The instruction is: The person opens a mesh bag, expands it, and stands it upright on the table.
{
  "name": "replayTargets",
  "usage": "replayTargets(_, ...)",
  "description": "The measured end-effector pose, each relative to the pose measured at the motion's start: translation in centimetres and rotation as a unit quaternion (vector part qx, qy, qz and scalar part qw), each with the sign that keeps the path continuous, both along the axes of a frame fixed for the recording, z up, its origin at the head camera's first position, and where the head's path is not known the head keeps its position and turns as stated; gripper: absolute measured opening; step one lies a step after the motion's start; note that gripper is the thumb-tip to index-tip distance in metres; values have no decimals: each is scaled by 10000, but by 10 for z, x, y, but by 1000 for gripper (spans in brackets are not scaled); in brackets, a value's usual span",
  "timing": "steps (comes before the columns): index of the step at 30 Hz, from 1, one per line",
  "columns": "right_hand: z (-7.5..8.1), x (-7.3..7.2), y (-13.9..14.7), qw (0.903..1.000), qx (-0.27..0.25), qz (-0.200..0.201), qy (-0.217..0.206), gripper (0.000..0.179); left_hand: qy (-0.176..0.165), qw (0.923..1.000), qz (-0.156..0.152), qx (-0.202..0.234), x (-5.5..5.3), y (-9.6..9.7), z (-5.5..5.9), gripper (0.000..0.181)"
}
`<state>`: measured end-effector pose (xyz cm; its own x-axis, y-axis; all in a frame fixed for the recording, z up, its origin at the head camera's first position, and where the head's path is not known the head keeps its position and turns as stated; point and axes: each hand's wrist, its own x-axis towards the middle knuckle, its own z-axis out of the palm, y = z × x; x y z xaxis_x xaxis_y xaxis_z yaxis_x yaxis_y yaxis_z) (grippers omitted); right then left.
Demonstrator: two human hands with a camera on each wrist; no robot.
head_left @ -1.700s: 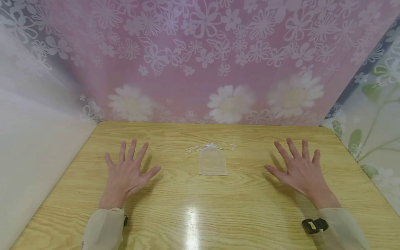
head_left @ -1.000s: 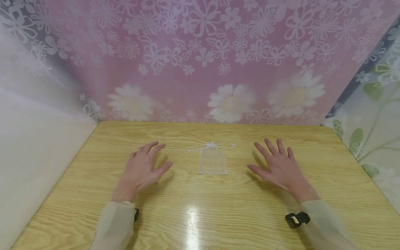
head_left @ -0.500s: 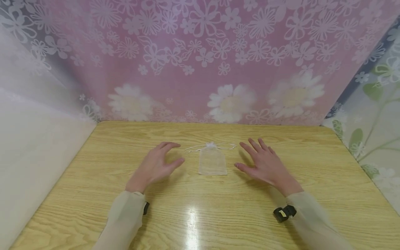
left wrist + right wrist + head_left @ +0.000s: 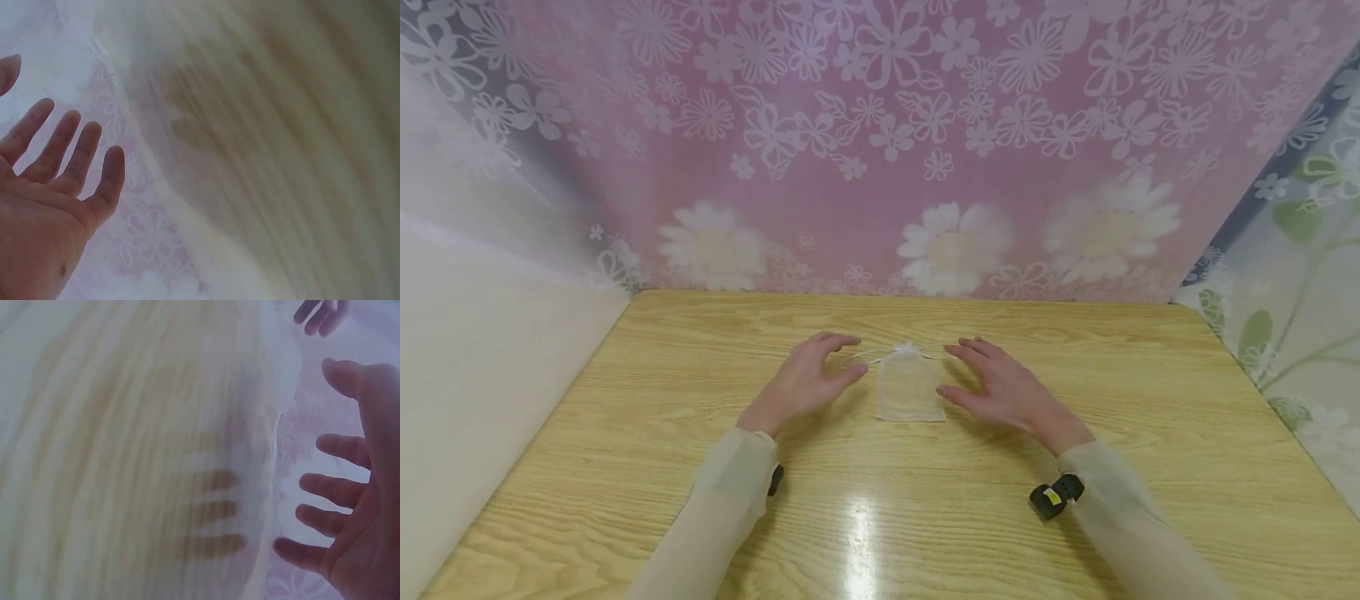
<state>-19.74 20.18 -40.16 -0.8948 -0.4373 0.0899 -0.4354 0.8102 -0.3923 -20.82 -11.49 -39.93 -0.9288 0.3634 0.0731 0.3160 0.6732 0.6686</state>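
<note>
A small sheer white drawstring pouch [image 4: 910, 390] lies flat near the middle of the wooden table, its gathered neck toward the back and its thin cords spread to both sides. My left hand [image 4: 808, 375] is just left of it, fingers loosely bent, with fingertips close over the left cord. On the other side my right hand [image 4: 1003, 385] hovers with thumb tip at the pouch's right edge and fingers over the right cord. Nothing is held in either palm; both wrist views show the left hand [image 4: 56, 181] and right hand [image 4: 350, 506] with fingers spread apart.
The wood-grain table [image 4: 865, 517] runs back to a pink flowered curtain [image 4: 850, 192]. Pale cloth [image 4: 490, 333] hangs along the left side, and leaf-patterned cloth [image 4: 1292, 333] along the right. A black wrist strap [image 4: 1056, 497] sits on the right wrist.
Both hands have moved inward from the table's sides to either side of the pouch, their spread fingers bending a little. The pouch has stayed in place.
</note>
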Motion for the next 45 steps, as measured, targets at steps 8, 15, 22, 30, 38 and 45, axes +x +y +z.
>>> replayTargets(8,-4,-14,-11,9979,-597,264,10,60,-404,9988,-121,233,-17,10,0,54)
replayTargets(15,-8,-25,-16,9969,-743,245,-77,56,-661,9968,-438,57,-26,25,-2,56)
replayTargets(22,-14,-33,-19,9973,-679,286,-67,53,-572,9965,-573,-228,-30,32,-5,53)
replayTargets(30,-14,-37,-22,9972,-706,261,-28,45,-394,9969,-627,-264,-34,35,-9,45)
replayTargets(38,-15,-41,-29,9943,-1004,193,-287,35,-462,9975,-518,-119,-35,37,-11,39)
replayTargets(45,-18,-42,-33,9894,-1216,-167,-776,30,-548,9975,-438,-19,-32,40,-11,32)
